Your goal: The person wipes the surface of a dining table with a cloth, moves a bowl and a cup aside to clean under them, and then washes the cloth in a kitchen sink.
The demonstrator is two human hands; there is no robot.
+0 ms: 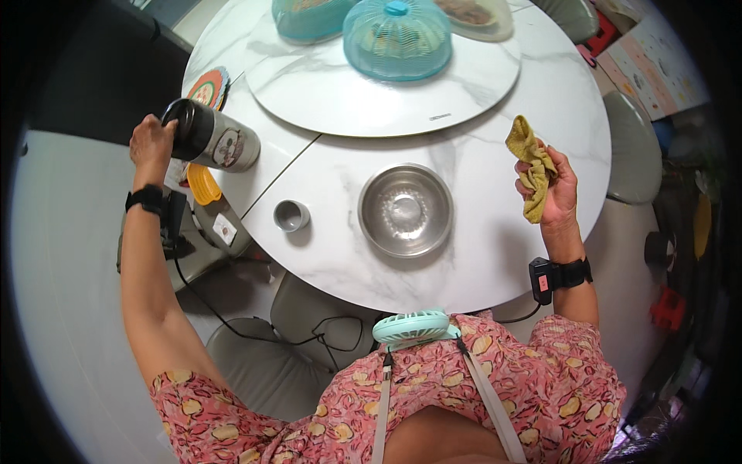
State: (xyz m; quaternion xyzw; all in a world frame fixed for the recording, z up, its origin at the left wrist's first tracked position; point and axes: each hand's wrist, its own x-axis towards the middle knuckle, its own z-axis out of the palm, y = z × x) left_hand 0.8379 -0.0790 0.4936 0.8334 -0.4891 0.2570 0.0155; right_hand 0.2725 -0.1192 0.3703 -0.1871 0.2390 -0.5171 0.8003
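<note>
At the table's left edge, my left hand (pixel 152 145) grips the handle side of a thermos jug (pixel 223 139) with a black top, its body leaning over the tabletop. On the right, my right hand (pixel 550 188) clutches a crumpled yellow-green cloth (pixel 534 168) above the white marble-look table (pixel 493 278). A round stainless steel bowl (pixel 406 210) rests on the table between my hands; only a shiny, wet-looking bottom shows inside. To its left stands a small grey cup (pixel 291 216).
A raised turntable (pixel 371 110) carries a teal mesh food cover (pixel 397 43) and two other covered dishes. Colourful round mats (pixel 211 88) and a yellow basket (pixel 203 184) lie near the jug. Chairs (pixel 632 148) surround the table. A mint fan (pixel 411 327) hangs at my chest; a cable runs from my left wrist.
</note>
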